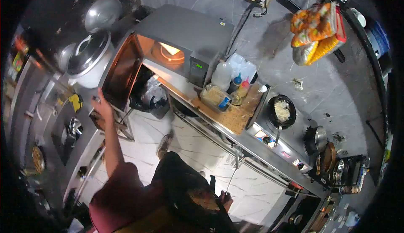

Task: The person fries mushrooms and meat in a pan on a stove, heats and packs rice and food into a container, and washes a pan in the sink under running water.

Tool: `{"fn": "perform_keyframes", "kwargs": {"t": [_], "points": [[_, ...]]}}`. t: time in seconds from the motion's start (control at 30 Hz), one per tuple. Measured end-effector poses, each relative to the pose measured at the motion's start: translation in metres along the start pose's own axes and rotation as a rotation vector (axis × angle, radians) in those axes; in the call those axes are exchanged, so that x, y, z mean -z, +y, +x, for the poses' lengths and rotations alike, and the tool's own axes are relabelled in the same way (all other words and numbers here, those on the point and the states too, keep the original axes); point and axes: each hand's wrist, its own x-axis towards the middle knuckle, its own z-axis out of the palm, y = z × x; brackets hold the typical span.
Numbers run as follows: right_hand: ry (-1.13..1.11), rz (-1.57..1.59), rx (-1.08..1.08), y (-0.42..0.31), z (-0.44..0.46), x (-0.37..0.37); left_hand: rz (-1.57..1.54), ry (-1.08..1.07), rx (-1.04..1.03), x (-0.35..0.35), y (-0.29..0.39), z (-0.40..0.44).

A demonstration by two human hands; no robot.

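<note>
My left hand (103, 107) reaches up at the left, fingers apart, at the outer edge of the open microwave door (122, 75); whether it touches the door is hard to tell. Light glows inside the microwave (185, 31), over a round turntable (170, 55). Low in the middle, my right hand (226, 199) is closed around a thin metal utensil (231, 178) that points upward; its tip is too small to make out.
A lidded pot (90, 60) stands left of the door, and a black-bagged bin (153, 96) sits below it. Bottles and a container (216, 97) crowd the wooden board. A pan with pale food (282, 110) rests on the stove (269, 136). Oven mitts (317, 33) hang at upper right.
</note>
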Motion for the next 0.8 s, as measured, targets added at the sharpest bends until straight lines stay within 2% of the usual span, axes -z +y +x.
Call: {"fn": "perform_keyframes", "kwargs": {"t": [0.03, 0.07, 0.1, 0.13, 0.17, 0.2, 0.23, 0.27, 0.3, 0.33, 0.37, 0.4, 0.43, 0.47, 0.5, 0.57, 0.63, 0.67, 0.7, 0.77, 0.8], "points": [[0.037, 0.048, 0.022, -0.016, 0.004, -0.016, 0.067, 0.118, -0.215, -0.003, 0.04, -0.028], [0.044, 0.294, 0.056, -0.011, 0.017, -0.034, 0.179, 0.105, -0.367, -0.01, 0.063, -0.041], [0.142, 0.132, 0.036, -0.032, 0.032, -0.051, 0.288, 0.088, -0.52, -0.019, 0.076, -0.048], [0.236, 0.043, 0.23, -0.07, 0.039, -0.062, 0.219, 0.025, -0.651, -0.036, 0.078, -0.045], [0.376, -0.157, 0.282, -0.09, 0.06, -0.071, 0.412, -0.095, -0.777, -0.044, 0.099, -0.033], [0.367, -0.037, 0.265, -0.137, 0.071, -0.074, 0.487, -0.16, -0.82, -0.053, 0.115, -0.02], [0.41, 0.231, 0.354, -0.167, 0.092, -0.086, 0.554, -0.202, -0.864, -0.071, 0.13, -0.002], [0.48, 0.027, 0.488, -0.192, 0.116, -0.086, 0.57, -0.254, -0.879, -0.086, 0.136, 0.024], [0.49, 0.05, 0.457, -0.228, 0.133, -0.088, 0.69, -0.294, -0.832, -0.102, 0.126, 0.056], [0.536, 0.328, 0.484, -0.254, 0.156, -0.098, 0.843, -0.375, -0.804, -0.112, 0.108, 0.093], [0.595, 0.098, 0.58, -0.283, 0.17, -0.096, 0.992, -0.453, -0.772, -0.122, 0.091, 0.13], [0.658, -0.034, 0.562, -0.319, 0.178, -0.095, 1.053, -0.698, -0.664, -0.119, 0.074, 0.165], [0.628, 0.105, 0.57, -0.326, 0.2, -0.098, 1.12, -0.922, -0.514, -0.11, 0.074, 0.18], [0.645, -0.021, 0.576, -0.342, 0.21, -0.098, 1.183, -1.137, -0.348, -0.101, 0.074, 0.194], [0.657, -0.149, 0.574, -0.355, 0.217, -0.097, 1.031, -1.084, -0.275, -0.077, 0.077, 0.184], [0.582, 0.166, 0.557, -0.342, 0.243, -0.103, 0.709, -0.983, -0.156, -0.031, 0.084, 0.163], [0.575, 0.236, 0.563, -0.368, 0.226, -0.108, 0.424, -0.965, 0.239, 0.022, 0.022, 0.175], [0.599, 0.109, 0.563, -0.358, 0.233, -0.108, 0.291, -0.914, 0.425, 0.047, -0.007, 0.181], [0.623, -0.018, 0.557, -0.346, 0.237, -0.108, 0.109, -0.79, 0.463, 0.064, -0.055, 0.168], [0.661, -0.005, 0.573, -0.346, 0.244, -0.115, -0.271, -0.559, 0.486, 0.091, -0.141, 0.14], [0.7, 0.003, 0.588, -0.345, 0.245, -0.117, -0.451, -0.265, 0.817, 0.068, -0.11, 0.116]]}}
